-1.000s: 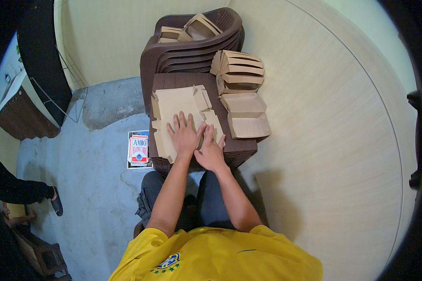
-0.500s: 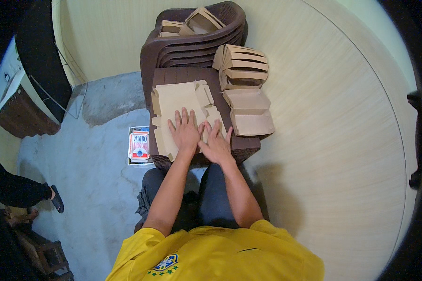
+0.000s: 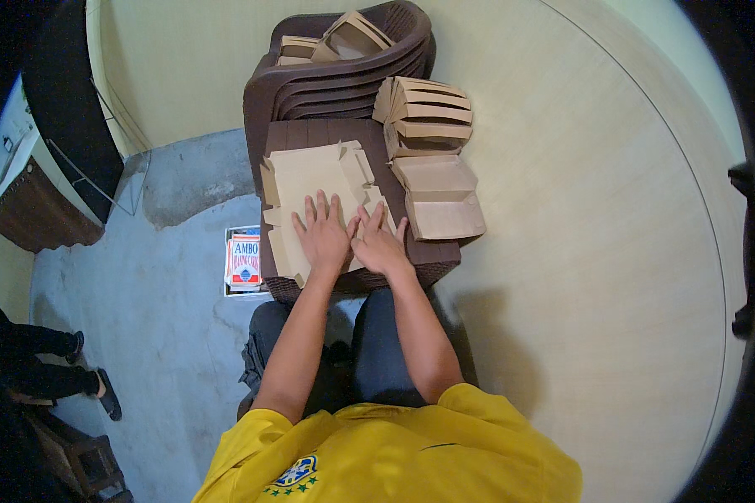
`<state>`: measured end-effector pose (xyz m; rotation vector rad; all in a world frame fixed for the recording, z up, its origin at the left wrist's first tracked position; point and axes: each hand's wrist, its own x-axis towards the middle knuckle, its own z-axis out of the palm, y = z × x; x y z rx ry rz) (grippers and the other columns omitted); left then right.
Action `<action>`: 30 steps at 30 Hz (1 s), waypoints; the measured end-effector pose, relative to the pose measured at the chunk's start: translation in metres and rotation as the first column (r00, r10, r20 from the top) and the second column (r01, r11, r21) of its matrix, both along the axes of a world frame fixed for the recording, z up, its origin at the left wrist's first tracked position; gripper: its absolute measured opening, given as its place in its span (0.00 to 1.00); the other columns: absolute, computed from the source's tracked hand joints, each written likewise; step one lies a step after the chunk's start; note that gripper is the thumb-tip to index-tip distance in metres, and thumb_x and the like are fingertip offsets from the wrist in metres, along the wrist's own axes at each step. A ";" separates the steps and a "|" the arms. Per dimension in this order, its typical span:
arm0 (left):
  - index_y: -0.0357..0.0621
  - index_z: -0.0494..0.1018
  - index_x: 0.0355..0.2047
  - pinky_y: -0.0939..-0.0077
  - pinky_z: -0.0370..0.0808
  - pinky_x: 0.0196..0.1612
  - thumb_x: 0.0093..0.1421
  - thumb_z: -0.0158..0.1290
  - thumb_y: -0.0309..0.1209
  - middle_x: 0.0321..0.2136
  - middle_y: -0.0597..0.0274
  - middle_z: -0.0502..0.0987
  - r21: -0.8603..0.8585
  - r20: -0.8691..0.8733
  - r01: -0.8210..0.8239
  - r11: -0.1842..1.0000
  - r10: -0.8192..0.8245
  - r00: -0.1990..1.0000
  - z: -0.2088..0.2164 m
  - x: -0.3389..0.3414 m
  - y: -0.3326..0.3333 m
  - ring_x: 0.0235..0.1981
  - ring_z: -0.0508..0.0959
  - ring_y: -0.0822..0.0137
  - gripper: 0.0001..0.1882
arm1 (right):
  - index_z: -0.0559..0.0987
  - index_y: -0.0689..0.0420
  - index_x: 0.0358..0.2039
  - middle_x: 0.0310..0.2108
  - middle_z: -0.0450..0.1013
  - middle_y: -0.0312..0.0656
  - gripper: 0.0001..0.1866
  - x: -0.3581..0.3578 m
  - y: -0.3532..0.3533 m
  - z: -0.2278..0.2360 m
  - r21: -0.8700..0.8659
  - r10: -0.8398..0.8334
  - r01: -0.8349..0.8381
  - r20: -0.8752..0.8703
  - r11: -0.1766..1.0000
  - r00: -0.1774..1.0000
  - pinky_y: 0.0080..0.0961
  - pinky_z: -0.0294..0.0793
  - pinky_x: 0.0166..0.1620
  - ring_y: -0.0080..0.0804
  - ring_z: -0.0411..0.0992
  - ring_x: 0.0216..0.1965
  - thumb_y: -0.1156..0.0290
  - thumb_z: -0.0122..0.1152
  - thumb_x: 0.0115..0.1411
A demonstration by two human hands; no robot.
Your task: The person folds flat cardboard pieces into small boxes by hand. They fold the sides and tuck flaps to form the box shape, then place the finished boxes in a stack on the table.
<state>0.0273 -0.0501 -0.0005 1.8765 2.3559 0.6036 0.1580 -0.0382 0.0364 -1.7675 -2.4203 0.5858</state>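
Pressing a flat cardboard box blank against a brown tabletop seems to be the step in hand, with its creases being worked. Taking twelve o'clock as straight ahead, a stack of brown plastic chairs (image 3: 323,88) stands at twelve, beyond the slatted tabletop (image 3: 319,132). On the tabletop's nine-o'clock side lies the cardboard box blank (image 3: 310,172), mostly flat. A fanned cluster of folded cardboard boxes (image 3: 428,117) sits toward one o'clock, and an open cardboard box (image 3: 440,205) at three. The left hand (image 3: 323,241) rests palm down near the blank's six o'clock, fingers spread, clamped on nothing. The right hand (image 3: 381,245) presses at about four o'clock, its fingers also apart, just beside the left. Smallest, the right-edge flaps (image 3: 365,168) stand partly raised at one o'clock. Judging by those, the next move calls for easing palm pressure and getting fingertips beneath a flap to bend it along its crease.
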 end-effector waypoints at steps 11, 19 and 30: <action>0.53 0.70 0.73 0.39 0.39 0.81 0.75 0.41 0.60 0.78 0.55 0.60 -0.017 0.214 -0.028 0.999 0.031 0.976 0.005 -0.006 0.020 0.81 0.52 0.52 0.36 | 0.84 0.62 0.51 0.34 0.82 0.47 0.20 0.053 -0.047 -0.008 0.340 -0.199 0.313 -0.329 0.887 0.923 0.44 0.81 0.49 0.50 0.82 0.41 0.69 0.72 0.59; 0.51 0.81 0.55 0.43 0.62 0.75 0.62 0.60 0.32 0.61 0.54 0.78 0.356 0.305 0.402 0.844 -0.512 0.803 -0.005 -0.010 -0.026 0.70 0.70 0.45 0.19 | 0.86 0.63 0.46 0.35 0.84 0.49 0.22 0.040 -0.038 -0.018 0.116 -0.296 0.386 -0.458 0.915 0.838 0.43 0.82 0.48 0.48 0.83 0.39 0.69 0.80 0.51; 0.57 0.80 0.56 0.49 0.65 0.72 0.61 0.59 0.28 0.61 0.59 0.76 0.263 0.180 0.412 0.872 -0.464 0.867 0.000 0.002 -0.030 0.70 0.69 0.49 0.21 | 0.86 0.65 0.44 0.35 0.84 0.51 0.20 0.029 -0.041 -0.021 -0.037 -0.386 0.455 -0.596 0.890 0.704 0.45 0.82 0.49 0.50 0.84 0.41 0.70 0.78 0.51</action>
